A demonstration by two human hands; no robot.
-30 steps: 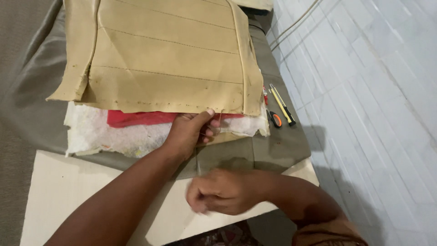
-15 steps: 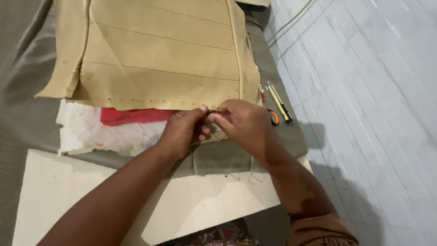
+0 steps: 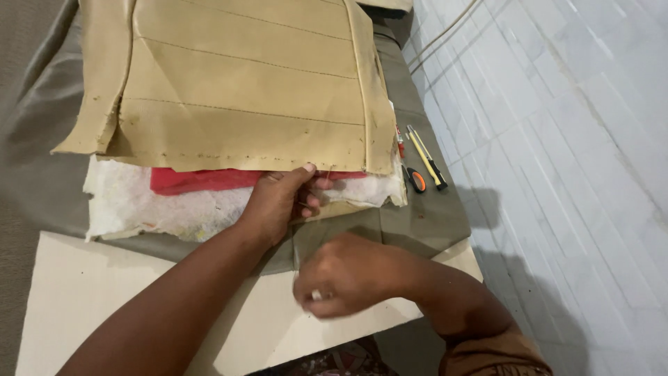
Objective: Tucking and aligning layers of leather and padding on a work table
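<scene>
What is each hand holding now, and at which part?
The left hand pinches the tan cover at its near bottom edge. The right hand is closed in a fist; what it holds cannot be told.

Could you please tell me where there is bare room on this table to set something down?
Bare spots: the pale board left of the left hand, and grey cloth beside the tan stitched cover. Crowded: by the yellow-handled tools and around the right hand.

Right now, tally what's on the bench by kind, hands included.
Tan stitched cover panel: 1
Red fabric layer: 1
White padding layer: 1
Hand tools at the right edge (orange-handled, yellow-handled): 2
Hands (left hand, right hand): 2
Total: 7
</scene>
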